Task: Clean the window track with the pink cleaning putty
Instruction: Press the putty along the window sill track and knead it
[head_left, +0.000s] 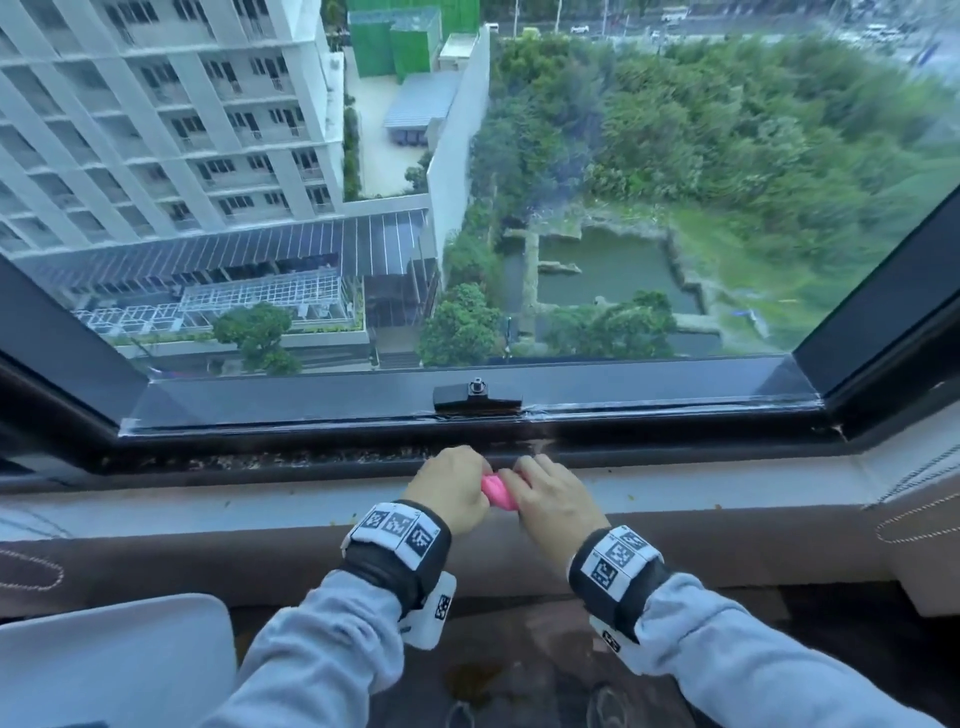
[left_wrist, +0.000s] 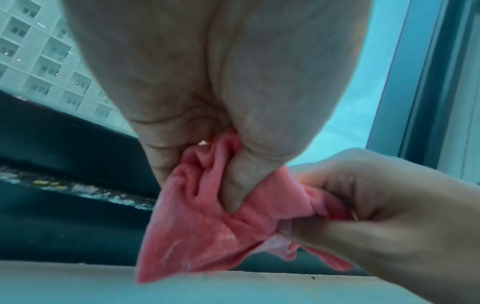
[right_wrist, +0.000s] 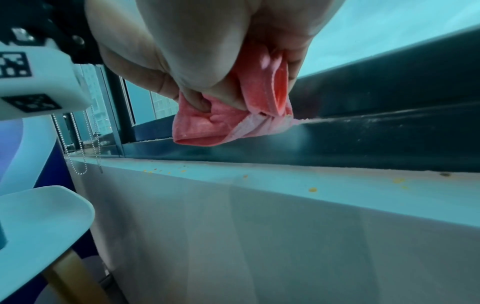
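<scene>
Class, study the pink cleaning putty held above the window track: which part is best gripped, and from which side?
Probably its two bunched upper ends, from above: the left hand and right hand already pinch the pink cleaning putty there, leaving its lower flap free to press into the gritty window track.

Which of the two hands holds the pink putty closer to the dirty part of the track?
The left hand: the crumb-littered stretch of the dark window track lies on its side of the crumpled pink cleaning putty, away from the right hand.

Pink putty (head_left: 497, 491), black window track (head_left: 311, 460), grey sleeves (head_left: 322, 649).
</scene>
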